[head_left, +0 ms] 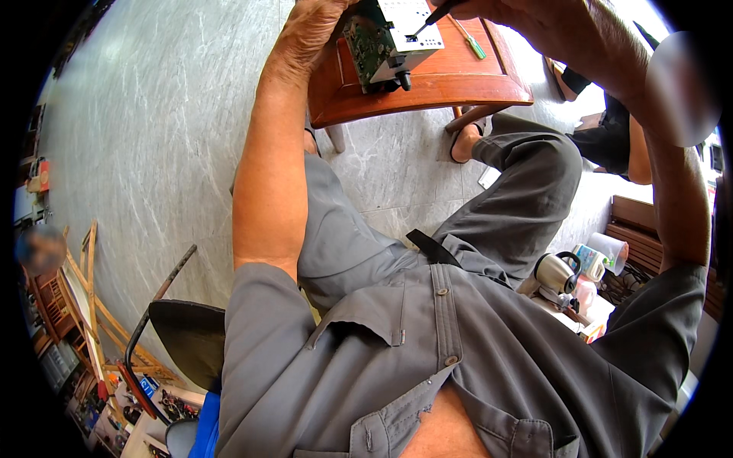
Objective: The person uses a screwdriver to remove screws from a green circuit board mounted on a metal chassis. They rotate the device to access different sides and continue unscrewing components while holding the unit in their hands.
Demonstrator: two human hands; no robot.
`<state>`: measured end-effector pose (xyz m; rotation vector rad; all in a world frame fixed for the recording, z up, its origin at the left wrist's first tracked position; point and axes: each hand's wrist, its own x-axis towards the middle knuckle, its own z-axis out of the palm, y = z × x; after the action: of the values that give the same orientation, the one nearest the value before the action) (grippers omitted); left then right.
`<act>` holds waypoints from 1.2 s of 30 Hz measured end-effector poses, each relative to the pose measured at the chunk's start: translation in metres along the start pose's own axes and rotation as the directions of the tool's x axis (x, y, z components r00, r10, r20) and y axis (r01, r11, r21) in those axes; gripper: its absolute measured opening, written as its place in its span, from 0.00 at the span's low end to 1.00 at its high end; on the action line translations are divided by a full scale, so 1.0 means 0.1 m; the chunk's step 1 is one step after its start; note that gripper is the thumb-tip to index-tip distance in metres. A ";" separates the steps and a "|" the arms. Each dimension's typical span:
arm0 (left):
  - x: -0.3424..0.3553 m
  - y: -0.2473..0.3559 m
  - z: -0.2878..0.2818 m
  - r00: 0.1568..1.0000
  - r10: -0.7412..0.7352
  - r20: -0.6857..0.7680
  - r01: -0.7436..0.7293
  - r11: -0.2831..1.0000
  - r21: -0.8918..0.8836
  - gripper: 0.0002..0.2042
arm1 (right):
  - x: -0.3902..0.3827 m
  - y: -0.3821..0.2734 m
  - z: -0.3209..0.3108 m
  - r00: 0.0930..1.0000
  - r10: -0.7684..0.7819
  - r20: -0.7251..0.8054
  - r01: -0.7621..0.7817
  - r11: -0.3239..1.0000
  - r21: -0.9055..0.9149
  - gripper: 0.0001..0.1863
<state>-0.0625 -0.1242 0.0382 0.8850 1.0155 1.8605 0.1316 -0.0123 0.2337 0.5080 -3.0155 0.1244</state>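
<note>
A metal-cased electronic unit [416, 46] with a green circuit board [368, 47] on its left side stands on a reddish-brown wooden stool [427, 90]. A black knob-like part [402, 76] sticks out from its near side. My left hand [314, 27] is closed at the unit's upper left; its fingertips are partly cut off by the top edge. My right hand [519, 14] grips a dark-handled screwdriver [437, 15], its thin tip at a small opening in the case. A green-handled screwdriver [475, 46] lies on the stool to the right.
Another person's leg [611, 141] is at the right, beyond my knee. At the lower right are a steel kettle [556, 272], a white jug [589, 262] and a brown wooden piece [634, 217]. A black chair part [187, 340] and wooden frames [92, 305] stand at the left.
</note>
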 end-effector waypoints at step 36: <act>-0.07 0.04 0.03 0.995 -0.090 -0.038 0.087 0.994 -0.071 0.10 | -0.22 0.02 -0.05 0.999 -0.037 -0.020 0.037 0.999 -0.038 0.15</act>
<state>-0.0580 -0.1308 0.0413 0.7517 0.9930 1.8345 0.1519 -0.0030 0.2362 0.5552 -2.9805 0.0692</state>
